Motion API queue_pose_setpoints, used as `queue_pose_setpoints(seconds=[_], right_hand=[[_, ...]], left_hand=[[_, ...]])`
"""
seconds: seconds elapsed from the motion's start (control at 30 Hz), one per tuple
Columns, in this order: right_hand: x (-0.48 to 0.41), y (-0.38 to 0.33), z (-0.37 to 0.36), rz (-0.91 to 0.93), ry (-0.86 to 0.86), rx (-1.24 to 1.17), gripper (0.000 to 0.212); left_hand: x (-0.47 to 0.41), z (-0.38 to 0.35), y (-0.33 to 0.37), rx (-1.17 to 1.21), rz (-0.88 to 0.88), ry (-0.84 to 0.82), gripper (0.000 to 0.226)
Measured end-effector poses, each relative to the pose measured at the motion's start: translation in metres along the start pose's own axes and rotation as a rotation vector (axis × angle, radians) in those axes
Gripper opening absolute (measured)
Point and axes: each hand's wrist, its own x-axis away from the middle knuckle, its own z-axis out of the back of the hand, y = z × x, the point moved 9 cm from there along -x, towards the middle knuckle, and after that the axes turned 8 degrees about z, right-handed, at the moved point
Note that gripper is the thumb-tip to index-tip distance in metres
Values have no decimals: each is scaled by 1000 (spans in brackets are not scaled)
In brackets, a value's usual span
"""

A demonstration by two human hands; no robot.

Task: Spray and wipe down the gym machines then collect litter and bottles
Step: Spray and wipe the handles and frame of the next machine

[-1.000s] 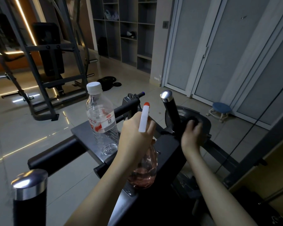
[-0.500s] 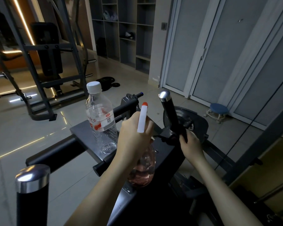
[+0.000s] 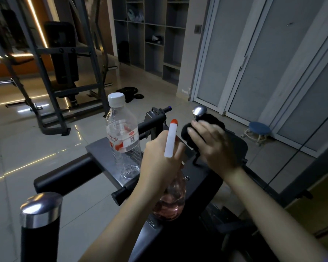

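Note:
My left hand grips a spray bottle with a pinkish clear body and a white nozzle with a red tip, held over the black gym machine. My right hand holds a black cloth wrapped around the machine's upright handle, just under its chrome cap. A clear plastic water bottle with a white cap and red label stands upright on the machine's grey metal plate, left of my left hand.
A second chrome-capped black handle rises at the lower left. A grey frame machine stands at the back left, weight plates lie on the tiled floor, and open shelves line the back wall. A small blue stool sits by the doors.
My right hand has risen with the black cloth from the base of the upright handle to its top, near the chrome cap. My left hand and the spray bottle have stayed in place.

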Motion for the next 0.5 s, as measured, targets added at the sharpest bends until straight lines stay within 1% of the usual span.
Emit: queue_pose_setpoints(seconds=[0.1, 0.17, 0.3, 0.5], right_hand=[[-1, 3, -18, 203, -94, 130, 33], [4, 2, -22, 256, -139, 175, 33], [11, -2, -25, 213, -180, 179, 32], [48, -20, -64, 151, -400, 194, 30]], left_hand=[[0, -2, 2, -21, -26, -4, 25], [-1, -2, 1, -19, -21, -12, 27], [0, -3, -4, 88, 56, -42, 29], [5, 2, 2, -19, -25, 4, 28]])
